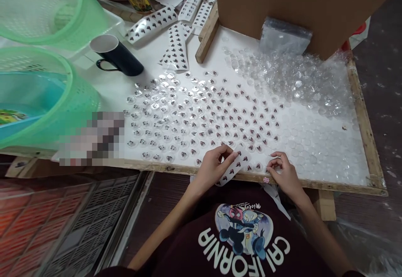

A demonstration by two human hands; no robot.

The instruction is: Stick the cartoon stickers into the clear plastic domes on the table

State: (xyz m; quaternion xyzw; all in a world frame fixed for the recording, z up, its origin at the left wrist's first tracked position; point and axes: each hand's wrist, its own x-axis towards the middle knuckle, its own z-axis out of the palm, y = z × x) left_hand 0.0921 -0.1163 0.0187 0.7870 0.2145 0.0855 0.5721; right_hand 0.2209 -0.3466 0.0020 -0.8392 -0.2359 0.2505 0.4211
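Near the table's front edge, my left hand [212, 169] pinches a white sticker sheet [232, 169] printed with small dark and red figures. To its right, my right hand [286, 177] has thumb and fingertips drawn together over the tabletop; whatever lies between them is too small to make out. Beyond both hands, many clear round discs with stickers [201, 113] are spread in rough rows. Plain clear discs [317, 147] lie flat to the right of my right hand.
A heap of clear discs [301, 80] sits at the back right before a cardboard panel [282, 0]. A dark mug [125, 59] lies tilted at the left, near green baskets [81, 88]. More sticker sheets [179, 46] lie behind. Wooden strips [366, 130] edge the table.
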